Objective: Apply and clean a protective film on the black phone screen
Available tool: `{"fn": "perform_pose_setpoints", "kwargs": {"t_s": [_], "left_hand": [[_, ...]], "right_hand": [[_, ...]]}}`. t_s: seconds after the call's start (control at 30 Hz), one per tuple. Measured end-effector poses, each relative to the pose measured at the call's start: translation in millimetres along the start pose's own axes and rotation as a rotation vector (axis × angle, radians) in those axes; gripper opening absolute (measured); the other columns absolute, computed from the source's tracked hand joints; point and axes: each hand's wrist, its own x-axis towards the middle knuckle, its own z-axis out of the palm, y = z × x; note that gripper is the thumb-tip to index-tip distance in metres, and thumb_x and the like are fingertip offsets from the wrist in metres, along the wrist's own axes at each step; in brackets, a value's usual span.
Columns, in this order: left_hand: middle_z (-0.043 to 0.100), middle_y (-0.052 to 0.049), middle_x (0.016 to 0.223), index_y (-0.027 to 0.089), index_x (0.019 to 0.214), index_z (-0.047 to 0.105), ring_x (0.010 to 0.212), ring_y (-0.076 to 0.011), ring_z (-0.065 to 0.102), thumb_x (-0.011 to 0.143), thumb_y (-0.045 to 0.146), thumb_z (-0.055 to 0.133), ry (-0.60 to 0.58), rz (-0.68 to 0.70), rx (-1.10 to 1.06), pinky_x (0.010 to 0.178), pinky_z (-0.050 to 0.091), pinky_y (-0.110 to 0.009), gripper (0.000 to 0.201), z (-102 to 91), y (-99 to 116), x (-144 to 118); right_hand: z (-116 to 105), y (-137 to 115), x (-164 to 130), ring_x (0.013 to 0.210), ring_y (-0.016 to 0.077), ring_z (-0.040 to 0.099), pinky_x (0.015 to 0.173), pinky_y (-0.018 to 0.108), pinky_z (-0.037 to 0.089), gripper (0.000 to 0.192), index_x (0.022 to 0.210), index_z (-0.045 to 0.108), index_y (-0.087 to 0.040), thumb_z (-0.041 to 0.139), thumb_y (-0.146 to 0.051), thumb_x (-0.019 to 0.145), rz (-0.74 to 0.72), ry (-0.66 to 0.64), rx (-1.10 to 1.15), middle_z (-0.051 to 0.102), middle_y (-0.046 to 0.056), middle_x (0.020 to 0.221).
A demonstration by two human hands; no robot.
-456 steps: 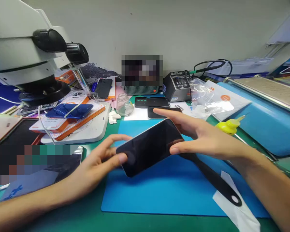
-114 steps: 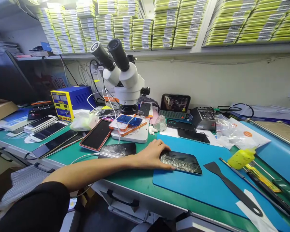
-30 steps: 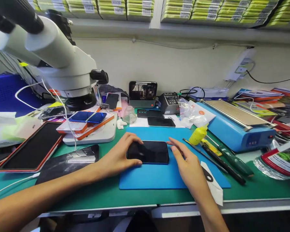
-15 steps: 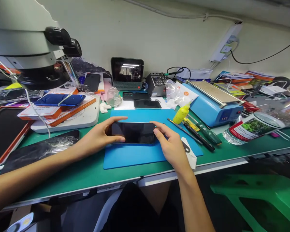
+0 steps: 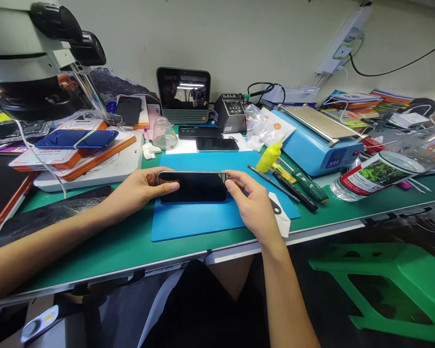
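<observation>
Hands hold a black phone (image 5: 193,186) by its two short ends, screen up. The left hand (image 5: 141,188) grips the left end with its thumb on the glass. The right hand (image 5: 252,205) pinches the right end. The phone is at the far part of the blue mat (image 5: 203,220), near the tabletop's (image 5: 94,251) front edge. A yellow bottle (image 5: 269,156) stands by the mat's far right corner.
</observation>
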Motion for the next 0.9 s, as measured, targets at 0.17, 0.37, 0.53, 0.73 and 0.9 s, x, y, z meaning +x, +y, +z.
{"fn": "perform_pose_setpoints", "kwargs": {"t_s": [0.17,0.37,0.53,0.73,0.9], "left_hand": [[0.079,-0.001,0.095,0.025,0.11,0.081,0.093,-0.0238,0.073,0.079,0.06,0.097,-0.003,0.029,-0.014,0.088,0.058,-0.032,0.05,0.6,1.4,0.4],[0.079,-0.003,0.106,0.027,0.133,0.072,0.091,-0.0217,0.071,0.088,0.064,0.089,0.019,0.041,-0.052,0.081,0.058,-0.032,0.06,-0.9,-4.4,0.1],[0.072,0.0,0.092,0.024,0.13,0.07,0.077,-0.0166,0.062,0.088,0.065,0.089,0.021,0.029,-0.064,0.069,0.051,-0.026,0.062,-1.7,-7.6,1.1],[0.073,-0.001,0.095,0.024,0.125,0.075,0.081,-0.0166,0.064,0.085,0.066,0.092,0.026,0.023,-0.08,0.071,0.052,-0.025,0.061,-0.3,-3.6,2.3],[0.077,0.0,0.098,0.026,0.122,0.076,0.078,-0.0135,0.066,0.083,0.067,0.093,0.005,0.005,-0.113,0.07,0.053,-0.023,0.059,-0.3,-1.4,3.0]], "right_hand": [[0.7,2.5,1.1,0.118,0.0296,0.079,0.104,0.044,0.062,0.036,0.128,0.085,-0.026,0.071,-0.044,0.1,0.006,0.019,0.035,0.086,0.007,0.127],[0.2,1.9,0.0,0.111,0.0282,0.08,0.1,0.043,0.065,0.037,0.127,0.087,-0.027,0.075,-0.047,0.098,-0.005,0.04,0.075,0.088,0.004,0.12],[-0.4,-2.2,-3.8,0.125,0.0304,0.077,0.108,0.045,0.064,0.035,0.13,0.087,-0.029,0.077,-0.045,0.1,-0.022,0.042,0.076,0.087,0.003,0.128],[-2.8,-4.7,-6.6,0.135,0.0299,0.074,0.116,0.045,0.059,0.033,0.134,0.085,-0.032,0.072,-0.041,0.105,-0.047,0.021,0.07,0.083,0.0,0.14],[-3.5,-0.9,-5.1,0.132,0.0295,0.076,0.11,0.044,0.061,0.035,0.136,0.084,-0.032,0.071,-0.042,0.105,-0.036,0.007,0.054,0.083,0.0,0.142]]}}
